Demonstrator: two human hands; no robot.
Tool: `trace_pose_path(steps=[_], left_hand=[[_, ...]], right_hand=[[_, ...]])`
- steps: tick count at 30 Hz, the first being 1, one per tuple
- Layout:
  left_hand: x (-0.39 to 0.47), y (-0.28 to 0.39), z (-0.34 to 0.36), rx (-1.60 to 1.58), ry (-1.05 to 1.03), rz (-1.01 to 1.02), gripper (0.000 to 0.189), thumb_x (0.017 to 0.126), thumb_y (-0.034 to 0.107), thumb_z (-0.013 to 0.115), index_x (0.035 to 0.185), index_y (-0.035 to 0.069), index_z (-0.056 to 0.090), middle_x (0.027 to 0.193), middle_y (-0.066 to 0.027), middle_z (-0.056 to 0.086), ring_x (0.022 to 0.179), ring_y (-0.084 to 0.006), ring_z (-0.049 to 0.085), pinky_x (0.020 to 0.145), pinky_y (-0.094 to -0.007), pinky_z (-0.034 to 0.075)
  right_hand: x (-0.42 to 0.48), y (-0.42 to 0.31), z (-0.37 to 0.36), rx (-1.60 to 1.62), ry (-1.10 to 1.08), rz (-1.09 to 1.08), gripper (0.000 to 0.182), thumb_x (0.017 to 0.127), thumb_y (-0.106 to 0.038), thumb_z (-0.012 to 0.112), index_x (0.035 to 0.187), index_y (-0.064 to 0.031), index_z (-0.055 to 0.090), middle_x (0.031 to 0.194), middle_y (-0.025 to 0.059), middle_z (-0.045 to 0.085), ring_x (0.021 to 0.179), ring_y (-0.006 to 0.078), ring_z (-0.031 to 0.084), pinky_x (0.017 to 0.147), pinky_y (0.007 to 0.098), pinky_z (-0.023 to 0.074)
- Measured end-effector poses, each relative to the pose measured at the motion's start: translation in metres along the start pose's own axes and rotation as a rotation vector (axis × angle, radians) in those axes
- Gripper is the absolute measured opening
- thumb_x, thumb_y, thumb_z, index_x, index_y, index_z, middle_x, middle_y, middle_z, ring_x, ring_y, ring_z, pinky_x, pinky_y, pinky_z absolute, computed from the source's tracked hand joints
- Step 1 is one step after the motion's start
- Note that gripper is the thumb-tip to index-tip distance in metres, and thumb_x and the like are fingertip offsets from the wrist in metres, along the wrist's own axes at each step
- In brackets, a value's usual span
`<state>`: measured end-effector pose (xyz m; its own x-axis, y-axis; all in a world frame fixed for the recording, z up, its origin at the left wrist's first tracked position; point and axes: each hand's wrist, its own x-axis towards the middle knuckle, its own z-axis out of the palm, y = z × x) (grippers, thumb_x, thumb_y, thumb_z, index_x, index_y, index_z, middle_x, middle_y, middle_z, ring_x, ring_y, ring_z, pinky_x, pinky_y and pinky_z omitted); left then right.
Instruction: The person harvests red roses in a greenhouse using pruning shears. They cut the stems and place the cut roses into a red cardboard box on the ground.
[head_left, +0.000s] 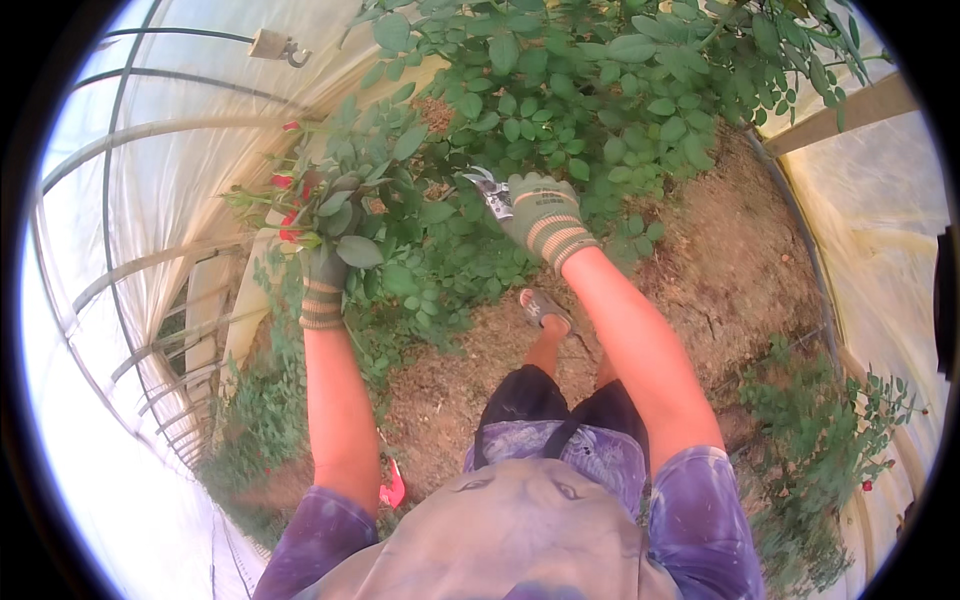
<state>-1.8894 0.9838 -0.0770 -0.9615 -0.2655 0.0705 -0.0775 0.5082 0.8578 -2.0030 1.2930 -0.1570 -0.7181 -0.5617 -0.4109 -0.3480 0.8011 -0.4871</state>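
Note:
My left hand, in a knitted glove with striped cuff, is closed around a bunch of cut roses; leaves hide most of its fingers. The red rose blooms and green buds point to the left, with dark leaves beside them. My right hand, in a matching glove that bears writing, grips a pair of pruning shears. Their metal blades point up and left, towards the rose bush, and look parted. Whether a stem lies between the blades cannot be told.
Plastic sheeting and curved greenhouse ribs stand on both sides. A hook on a block hangs at upper left. Bare soil lies by my feet. More rose plants grow at lower right. A red object shows beside my left arm.

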Motion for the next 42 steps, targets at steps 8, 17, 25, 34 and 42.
trace_pose_path(steps=[8, 17, 25, 34, 42], left_hand=[[0.011, -0.08, -0.105, 0.513, -0.115, -0.204, 0.039, 0.109, 0.019, 0.048, 0.143, 0.001, 0.055, 0.137, -0.0106, 0.064, 0.118, -0.0233, 0.065, 0.106, -0.0346, 0.051], [0.024, -0.058, -0.075, 0.965, -0.167, 0.569, 0.038, 0.088, 0.01, 0.067, 0.126, 0.005, 0.065, 0.115, -0.0138, 0.07, 0.1, -0.0331, 0.068, 0.084, -0.0449, 0.055], [0.029, -0.059, -0.051, -0.733, 0.022, -0.101, 0.058, 0.104, 0.043, 0.049, 0.141, -0.002, 0.05, 0.133, -0.0218, 0.063, 0.116, -0.0319, 0.065, 0.1, -0.0436, 0.055], [0.022, -0.114, -0.111, -0.651, 0.297, 0.013, 0.054, 0.106, 0.039, 0.049, 0.142, -0.001, 0.048, 0.133, -0.0199, 0.064, 0.118, -0.0306, 0.065, 0.102, -0.0446, 0.054], [0.093, -0.096, -0.062, 1.168, 0.116, 0.149, 0.017, 0.088, 0.011, 0.07, 0.102, 0.002, 0.069, 0.099, -0.0105, 0.075, 0.095, -0.0264, 0.071, 0.083, -0.0369, 0.054]], right_hand=[[0.026, -0.024, 0.021, -0.121, 0.272, -0.105, 0.052, 0.087, -0.04, 0.073, 0.125, -0.0066, 0.059, 0.117, 0.0131, 0.067, 0.113, 0.0282, 0.064, 0.103, 0.0418, 0.0453], [0.115, -0.086, 0.017, -0.486, 0.354, -0.352, 0.03, 0.094, -0.021, 0.063, 0.122, -0.0083, 0.065, 0.114, 0.009, 0.07, 0.111, 0.0247, 0.066, 0.099, 0.0441, 0.0454], [0.118, -0.134, 0.018, -0.534, 0.135, -0.428, 0.031, 0.096, -0.021, 0.064, 0.124, -0.0091, 0.066, 0.115, 0.0099, 0.069, 0.114, 0.0261, 0.065, 0.098, 0.0423, 0.0478], [0.065, -0.108, -0.035, -0.296, 0.164, -0.025, 0.045, 0.086, -0.031, 0.074, 0.123, -0.0081, 0.062, 0.115, 0.0133, 0.068, 0.109, 0.029, 0.067, 0.099, 0.0446, 0.0497], [0.157, -0.138, -0.046, -0.396, 0.073, -0.001, 0.039, 0.084, -0.026, 0.074, 0.119, -0.0085, 0.068, 0.114, 0.0131, 0.071, 0.109, 0.0309, 0.069, 0.098, 0.0432, 0.0508]])
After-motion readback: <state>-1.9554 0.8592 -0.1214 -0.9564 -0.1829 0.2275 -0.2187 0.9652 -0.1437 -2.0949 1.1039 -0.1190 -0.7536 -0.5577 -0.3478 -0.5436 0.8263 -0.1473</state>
